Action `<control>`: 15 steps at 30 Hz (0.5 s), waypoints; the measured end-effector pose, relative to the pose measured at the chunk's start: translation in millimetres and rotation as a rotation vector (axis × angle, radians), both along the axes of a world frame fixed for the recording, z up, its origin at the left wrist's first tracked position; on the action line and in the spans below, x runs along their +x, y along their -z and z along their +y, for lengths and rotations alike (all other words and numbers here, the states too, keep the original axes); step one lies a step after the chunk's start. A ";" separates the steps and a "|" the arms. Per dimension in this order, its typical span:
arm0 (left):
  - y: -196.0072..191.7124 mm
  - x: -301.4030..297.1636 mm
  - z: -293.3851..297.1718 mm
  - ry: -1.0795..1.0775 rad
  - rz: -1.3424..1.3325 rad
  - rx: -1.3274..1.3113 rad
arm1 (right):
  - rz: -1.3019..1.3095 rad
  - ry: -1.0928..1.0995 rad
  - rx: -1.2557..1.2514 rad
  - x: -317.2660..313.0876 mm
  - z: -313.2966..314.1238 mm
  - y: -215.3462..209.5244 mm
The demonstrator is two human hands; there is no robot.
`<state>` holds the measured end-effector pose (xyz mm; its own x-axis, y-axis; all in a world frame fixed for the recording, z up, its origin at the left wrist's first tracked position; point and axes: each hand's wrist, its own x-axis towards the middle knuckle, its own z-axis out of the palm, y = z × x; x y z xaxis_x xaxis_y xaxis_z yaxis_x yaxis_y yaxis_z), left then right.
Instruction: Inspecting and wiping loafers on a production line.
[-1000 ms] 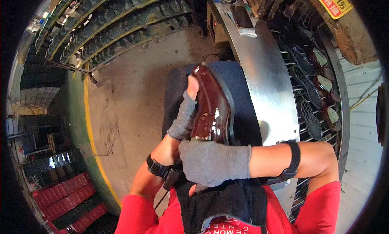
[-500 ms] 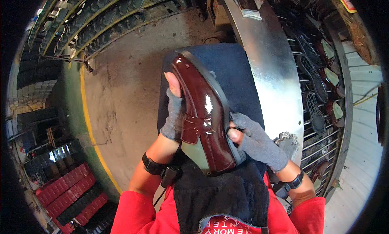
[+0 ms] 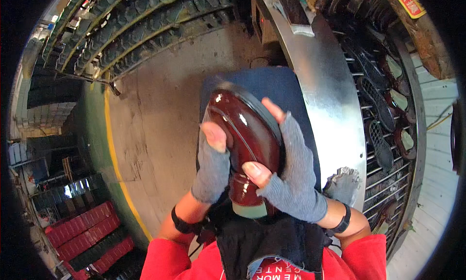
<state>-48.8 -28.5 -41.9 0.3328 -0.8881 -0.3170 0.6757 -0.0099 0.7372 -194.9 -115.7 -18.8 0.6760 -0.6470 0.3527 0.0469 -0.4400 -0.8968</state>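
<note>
Lower left of the frame, red ribbed crates (image 3: 82,236) are stacked. At centre, a glossy dark-red leather shoe (image 3: 247,134) is gripped on both sides — left hand (image 3: 212,163) and right hand (image 3: 291,175), each in a grey knit fingerless glove. At right — a curved sheet-metal panel (image 3: 325,95), smooth and shiny.

Left hand (image 3: 212,164): in a grey fingerless glove, raised at centre, thumb tip bare and pointing to 12 o'clock, palm pressed inward.
Right hand (image 3: 290,174): same grey glove, fingers (image 3: 273,110) curled toward 11 o'clock, thumb bent to 9 o'clock.
Wrists: black bands on both.
Forearms: bare, rising from 6 o'clock, converging.
</note>
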 end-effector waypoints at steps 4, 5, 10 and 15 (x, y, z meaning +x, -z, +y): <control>-12.5 -2.0 12.2 -0.007 -0.170 -0.042 | 0.065 -0.064 0.164 4.0 -15.3 -27.0; -13.0 -3.1 13.0 0.008 -0.218 -0.002 | 0.028 -0.100 0.123 4.8 -25.7 -33.4; -13.4 -15.1 11.6 0.032 -0.332 0.060 | 0.128 -0.287 -0.119 5.4 -57.5 -41.9; -42.6 7.4 11.4 -0.156 -0.946 0.072 | -0.116 -0.161 0.768 2.0 -17.6 -5.4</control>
